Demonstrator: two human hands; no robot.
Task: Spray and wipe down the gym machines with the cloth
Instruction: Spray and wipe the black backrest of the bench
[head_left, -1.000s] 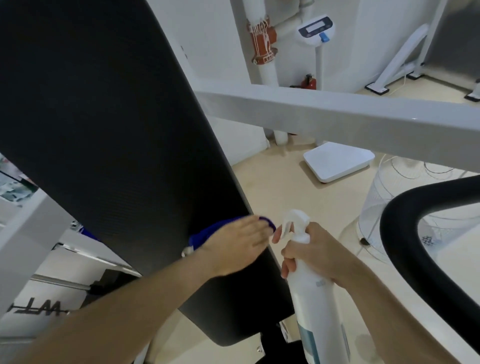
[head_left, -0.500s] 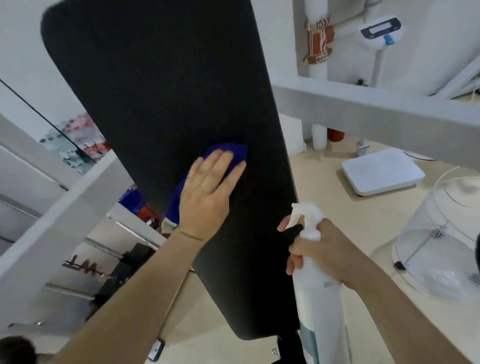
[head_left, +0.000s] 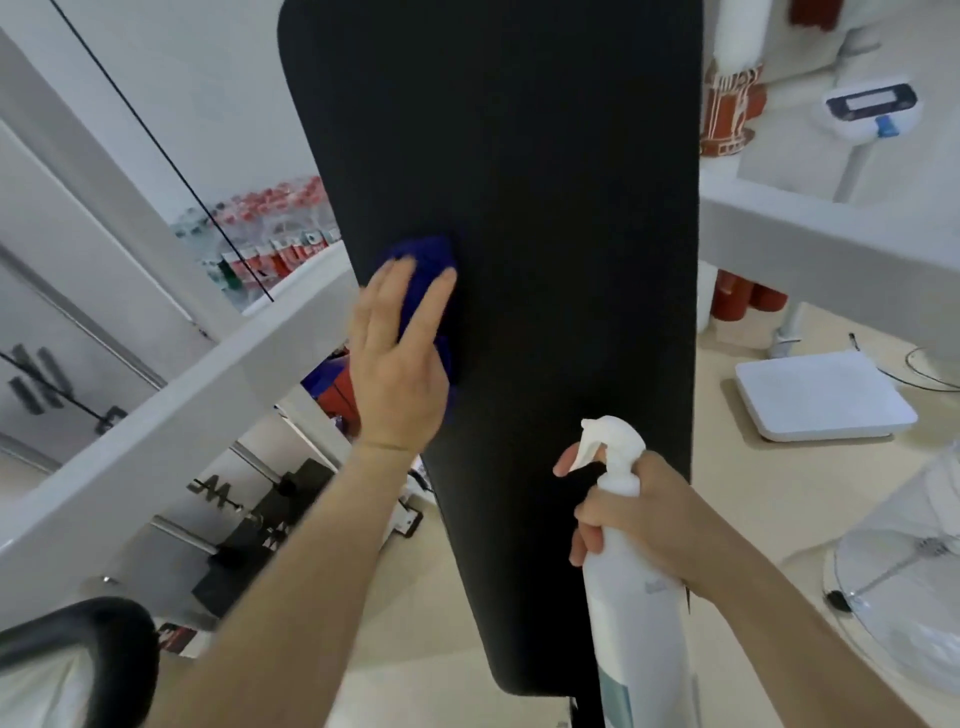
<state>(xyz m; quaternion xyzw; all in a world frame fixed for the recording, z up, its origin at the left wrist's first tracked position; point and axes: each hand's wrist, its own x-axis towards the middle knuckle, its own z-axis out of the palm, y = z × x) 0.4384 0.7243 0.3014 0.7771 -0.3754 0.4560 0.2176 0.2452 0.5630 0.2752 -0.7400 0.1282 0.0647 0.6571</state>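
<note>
Here, left hand (head_left: 397, 374), grip spread, presses cloth (head_left: 427, 255) on pad (head_left: 545, 208) between white beams (head_left: 208, 374); right hand (head_left: 641, 512) clasps spray bottle (head_left: 639, 623).

Upright pad (head_left: 545, 260) at centre, the cloth (head_left: 428, 257) lying between its left edge and the left hand (head_left: 397, 374); the spray bottle (head_left: 636, 613), gripped in the right hand (head_left: 641, 512), stands before its lower part, with the floor scale (head_left: 821, 395) to the right.
</note>
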